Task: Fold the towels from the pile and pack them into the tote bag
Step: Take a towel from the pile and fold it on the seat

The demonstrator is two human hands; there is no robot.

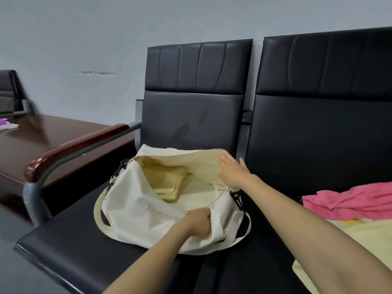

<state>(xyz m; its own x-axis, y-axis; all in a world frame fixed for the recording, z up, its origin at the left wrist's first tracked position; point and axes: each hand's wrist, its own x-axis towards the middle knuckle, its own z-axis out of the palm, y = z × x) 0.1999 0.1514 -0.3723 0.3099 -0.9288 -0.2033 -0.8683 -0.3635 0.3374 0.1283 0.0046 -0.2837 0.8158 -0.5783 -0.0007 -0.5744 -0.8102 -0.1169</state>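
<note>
Tote bag (pixel 137 211) held open; yellow towel (pixel 167 183) folded inside.

I see matt canvas tote bag (pixel 148 211), smooth leather-look chair (pixel 191 115), glossy wood armrest (pixel 80 143) at nine o'clock, fuzzy pink towel (pixel 350 200) at three o'clock

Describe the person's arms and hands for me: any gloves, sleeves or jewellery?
The left forearm and right forearm are bare, with no sleeve in view. The left hand and right hand are ungloved, and no watch or bracelet shows at either wrist. Rings are too small to tell.
</note>
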